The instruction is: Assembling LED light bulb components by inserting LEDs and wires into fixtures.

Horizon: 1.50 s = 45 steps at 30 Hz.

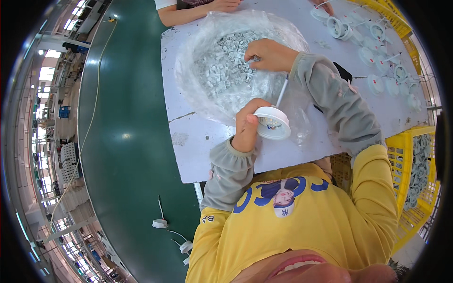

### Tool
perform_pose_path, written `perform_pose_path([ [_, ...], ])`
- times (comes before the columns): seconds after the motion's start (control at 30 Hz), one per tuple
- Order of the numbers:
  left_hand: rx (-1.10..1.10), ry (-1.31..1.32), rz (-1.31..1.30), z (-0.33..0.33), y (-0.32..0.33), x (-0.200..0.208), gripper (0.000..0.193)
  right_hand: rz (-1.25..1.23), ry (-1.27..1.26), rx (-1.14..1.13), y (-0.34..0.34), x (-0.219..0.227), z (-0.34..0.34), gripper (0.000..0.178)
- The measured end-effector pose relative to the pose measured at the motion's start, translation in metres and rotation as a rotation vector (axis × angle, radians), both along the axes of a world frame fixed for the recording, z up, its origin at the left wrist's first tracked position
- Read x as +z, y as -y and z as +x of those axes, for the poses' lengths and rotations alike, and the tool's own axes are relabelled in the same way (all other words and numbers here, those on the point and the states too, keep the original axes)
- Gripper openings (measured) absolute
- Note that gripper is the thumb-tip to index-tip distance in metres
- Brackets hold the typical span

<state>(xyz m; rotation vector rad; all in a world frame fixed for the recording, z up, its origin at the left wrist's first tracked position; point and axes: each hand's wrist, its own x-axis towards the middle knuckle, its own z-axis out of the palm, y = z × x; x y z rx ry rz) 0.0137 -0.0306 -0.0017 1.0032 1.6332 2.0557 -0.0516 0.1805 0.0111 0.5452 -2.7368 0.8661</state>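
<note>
My left hand (pixel 246 123) grips a round white plastic lamp housing (pixel 273 116) by its rim, tilted so its hollow side shows. Inside it are small coloured wire ends, and a white cable (pixel 282 92) sticks up from behind. Over a heap of small white plastic pieces (pixel 224 61), my right hand (pixel 270 54) has its fingers curled together in a pinch at the heap's right side. Whatever lies between those fingertips is hidden. The heap sits in a clear plastic bag (pixel 188 78) spread wide on the pale table.
Many white lamp housings (pixel 369 56) with cables lie at the table's far right. A yellow crate (pixel 401 165) of parts stands at right. Another person's forearm (pixel 184 15) rests at the far edge. Housings (pixel 160 223) lie on the green surface at left.
</note>
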Motion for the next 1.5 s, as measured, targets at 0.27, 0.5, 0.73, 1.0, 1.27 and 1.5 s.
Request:
perform_pose_path([
  [0.27, -0.31, 0.351, -0.106, -0.01, -0.002, 0.009, 0.052, -0.06, 0.105, 0.045, 0.0, -0.004, -0.005, 0.013],
  [0.5, -0.19, 0.353, -0.24, -0.006, -0.008, 0.011, 0.047, -0.502, 0.24, -0.042, 0.009, 0.017, 0.015, 0.01],
  [0.73, 0.044, 0.717, 0.096, -0.008, -0.008, 0.009, 0.044, -1.064, 0.215, 0.006, 0.025, 0.053, 0.083, 0.017],
  [1.0, 0.02, 0.393, -0.073, -0.005, -0.011, 0.012, 0.039, -1.433, 0.343, 0.198, 0.017, 0.023, 0.099, 0.022],
  [1.27, 0.03, 0.294, -0.103, -0.005, -0.011, 0.009, 0.039, -1.552, 0.426, 0.241, 0.019, 0.023, 0.1, 0.023],
  [1.5, -0.033, 0.494, 0.021, -0.001, -0.015, 0.017, 0.024, -1.21, 0.39, 0.061, 0.021, 0.021, 0.101, 0.021],
])
